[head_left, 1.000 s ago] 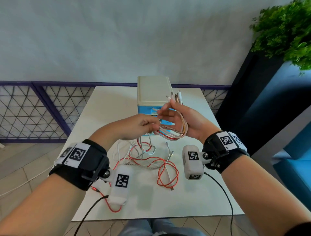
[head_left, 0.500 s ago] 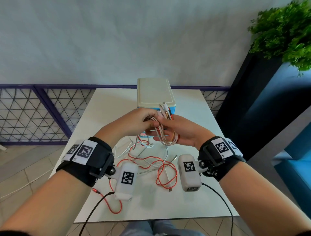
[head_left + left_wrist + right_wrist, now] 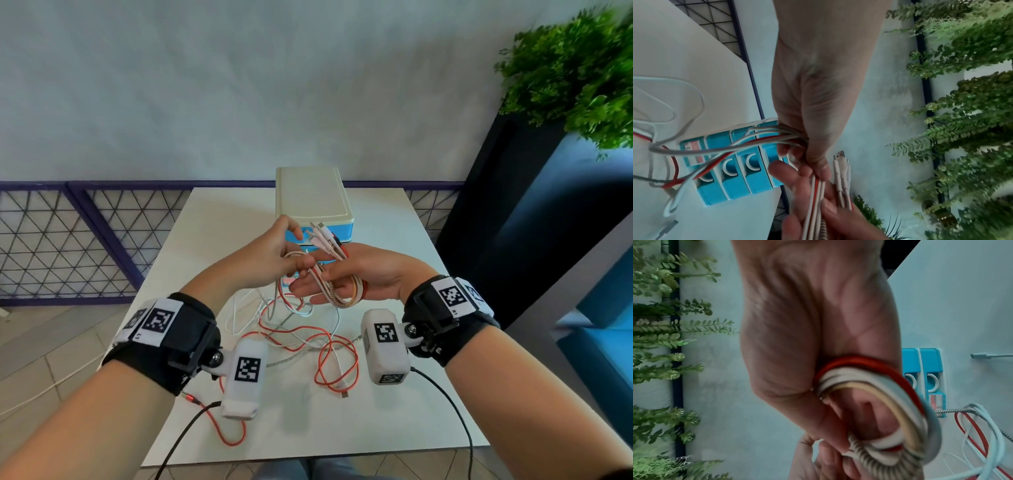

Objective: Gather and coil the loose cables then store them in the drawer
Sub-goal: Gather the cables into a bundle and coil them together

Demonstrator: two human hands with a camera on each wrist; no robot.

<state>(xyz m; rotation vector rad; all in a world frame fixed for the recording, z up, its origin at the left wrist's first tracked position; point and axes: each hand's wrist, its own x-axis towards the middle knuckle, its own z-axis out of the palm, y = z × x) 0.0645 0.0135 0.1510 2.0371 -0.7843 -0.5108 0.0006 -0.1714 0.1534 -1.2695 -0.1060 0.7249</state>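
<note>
A bundle of red, white and braided cables (image 3: 346, 297) loops round my right hand (image 3: 330, 278), palm up, with the thumb pressing the strands down. Its connector ends (image 3: 324, 235) stick up past the fingers. My left hand (image 3: 300, 263) pinches the trailing strands right beside the right fingers. From there they hang to a loose tangle of cables (image 3: 310, 337) on the white table (image 3: 212, 240). The left wrist view shows the left hand (image 3: 807, 139) gripping the strands (image 3: 764, 138). In the right wrist view the coil (image 3: 877, 395) wraps my right hand (image 3: 865, 423). Behind the hands stands the cream and blue drawer unit (image 3: 310, 195), its drawers pushed in.
A red cable end (image 3: 233, 435) curls near the table's front edge. Black wrist-camera leads (image 3: 455, 407) hang off both arms. A purple lattice railing (image 3: 85, 240) runs behind the table, and a dark planter with green foliage (image 3: 575, 75) stands at the right.
My left hand moved right to meet the right hand, then lifted the strands it pinches across the right fingers. The tangle on the table shifted slightly.
</note>
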